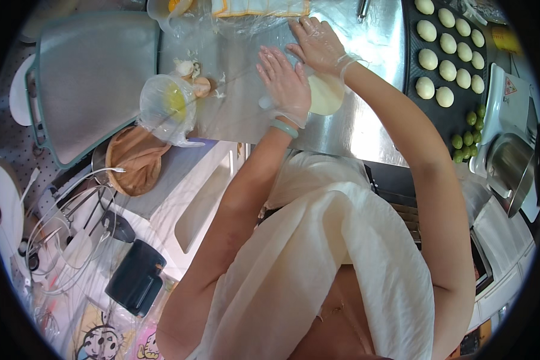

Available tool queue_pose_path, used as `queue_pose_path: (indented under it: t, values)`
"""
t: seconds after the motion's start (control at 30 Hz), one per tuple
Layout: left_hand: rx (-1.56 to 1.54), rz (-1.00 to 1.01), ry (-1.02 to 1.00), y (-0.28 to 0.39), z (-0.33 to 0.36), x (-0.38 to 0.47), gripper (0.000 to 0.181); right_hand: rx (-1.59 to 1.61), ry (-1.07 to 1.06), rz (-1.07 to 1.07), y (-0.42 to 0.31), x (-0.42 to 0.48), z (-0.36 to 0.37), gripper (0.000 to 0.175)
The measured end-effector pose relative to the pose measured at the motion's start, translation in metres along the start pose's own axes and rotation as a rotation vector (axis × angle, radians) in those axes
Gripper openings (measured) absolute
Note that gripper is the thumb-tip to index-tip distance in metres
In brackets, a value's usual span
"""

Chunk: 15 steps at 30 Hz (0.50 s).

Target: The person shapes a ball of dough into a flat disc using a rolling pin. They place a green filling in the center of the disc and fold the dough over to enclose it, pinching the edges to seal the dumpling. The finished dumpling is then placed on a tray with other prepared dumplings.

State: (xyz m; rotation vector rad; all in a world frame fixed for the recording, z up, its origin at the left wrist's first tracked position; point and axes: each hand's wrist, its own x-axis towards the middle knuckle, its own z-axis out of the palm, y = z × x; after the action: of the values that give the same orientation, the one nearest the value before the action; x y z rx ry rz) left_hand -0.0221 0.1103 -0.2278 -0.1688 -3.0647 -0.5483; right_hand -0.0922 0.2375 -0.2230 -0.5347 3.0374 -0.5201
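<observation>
My left hand [285, 83], in a clear plastic glove with a pale green bangle at the wrist, lies flat over the steel worktop [234, 114], beside a pale flattened round of dough [326, 93]. My right hand [317, 45], also gloved, is spread palm down just beyond the dough, which it partly overlaps. A whitish rounded end [264, 102] shows at the left hand's outer edge; what lies beneath both palms is hidden. Smooth dough balls [428, 59] sit in rows on a black tray [432, 123] at the right, with several green balls [468, 138] near its close corner.
A plastic-lined tub [162, 105] with yellow liquid stands left, near eggshells [201, 87]. Beyond it lies a large green-rimmed board [99, 81]. A folded cloth [261, 6] is at the far edge. Right of the tray are a white scale [499, 103] and a steel bowl [510, 166].
</observation>
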Motion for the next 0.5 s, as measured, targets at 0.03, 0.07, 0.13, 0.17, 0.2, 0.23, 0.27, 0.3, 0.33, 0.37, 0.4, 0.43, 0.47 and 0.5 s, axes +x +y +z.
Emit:
queue_pose_path:
  t: [0.03,0.07,0.13,0.17,0.2,0.23,0.27,0.3,0.33,0.37,0.4,0.43,0.47,0.5]
  values:
    - [0.012,0.015,0.002,-0.003,-0.002,0.007,0.068,0.042,-0.021,0.012,0.0,0.004,-0.004,0.054]
    - [0.024,0.031,0.003,-0.006,-0.005,0.014,0.068,0.064,-0.055,-0.003,0.002,0.004,-0.009,0.051]
    - [-0.012,0.047,0.016,-0.014,-0.004,0.026,0.069,0.107,-0.132,-0.032,0.005,-0.006,-0.021,0.046]
    - [-0.031,0.056,0.021,-0.018,-0.004,0.03,0.069,0.129,-0.17,-0.046,0.006,-0.012,-0.027,0.043]
    - [-0.05,0.063,0.011,-0.02,-0.005,0.031,0.07,0.105,-0.189,-0.104,0.011,-0.019,-0.03,0.039]
    - [-0.073,0.075,-0.002,-0.02,-0.006,0.033,0.07,0.078,-0.209,-0.156,0.016,-0.029,-0.029,0.034]
    - [-0.094,0.086,-0.014,-0.02,-0.007,0.035,0.07,0.052,-0.229,-0.208,0.021,-0.034,-0.028,0.029]
    - [-0.122,0.096,-0.008,-0.02,-0.006,0.037,0.07,0.019,-0.211,-0.208,0.022,-0.036,-0.026,0.027]
    - [-0.149,0.105,-0.001,-0.02,-0.005,0.039,0.07,-0.013,-0.194,-0.209,0.022,-0.036,-0.023,0.024]
    - [-0.176,0.114,0.005,-0.02,-0.005,0.041,0.07,-0.045,-0.178,-0.211,0.023,-0.037,-0.022,0.023]
    - [-0.189,0.136,0.001,-0.019,-0.009,0.044,0.069,-0.082,-0.172,-0.197,0.021,-0.037,-0.027,0.023]
    - [-0.203,0.157,-0.003,-0.018,-0.013,0.047,0.069,-0.119,-0.165,-0.183,0.018,-0.04,-0.032,0.023]
    - [-0.216,0.178,-0.007,-0.017,-0.017,0.05,0.068,-0.156,-0.159,-0.169,0.014,-0.043,-0.037,0.024]
    - [-0.208,0.208,-0.016,-0.016,-0.022,0.048,0.067,-0.162,-0.125,-0.143,0.009,-0.05,-0.042,0.023]
